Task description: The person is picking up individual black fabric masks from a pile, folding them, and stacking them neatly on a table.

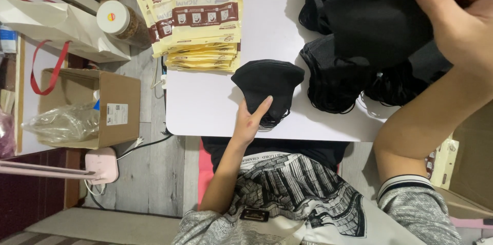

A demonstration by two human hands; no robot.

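Masks are lying in black heaps (339,78) along the desk's (205,101) right side. I'm pressing my left hand (250,120), fingers extended flat, on a small stack of black masks (267,88) near the front edge. My right hand (452,14) is pinching one black mask (377,19) above the heaps. Yellow packets (203,19) are sitting at the far edge.

Grey sleeves — black-white printed shirt.

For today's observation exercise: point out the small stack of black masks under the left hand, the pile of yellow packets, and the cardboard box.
Small stack of black masks (269,83), head view, top mask's middle.
Yellow packets (203,24), head view, top packet's face.
Cardboard box (120,116), head view, its side wall.
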